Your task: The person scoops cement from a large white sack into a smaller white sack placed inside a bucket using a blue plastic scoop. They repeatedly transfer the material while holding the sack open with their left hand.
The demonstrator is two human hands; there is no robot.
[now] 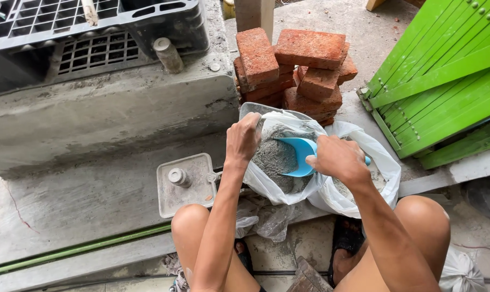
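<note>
While dipped in grey powder, blue scoop (296,157) (handle pinched) under right grip (337,159).

Person, head view. Both forearms bare, no sleeves, watch or gloves on left hand (243,138) or right hand (337,158). Knees bare at lower centre and lower right of frame. Dark sandals (346,238) on both feet, lower centre; the left one mostly hidden.
</note>
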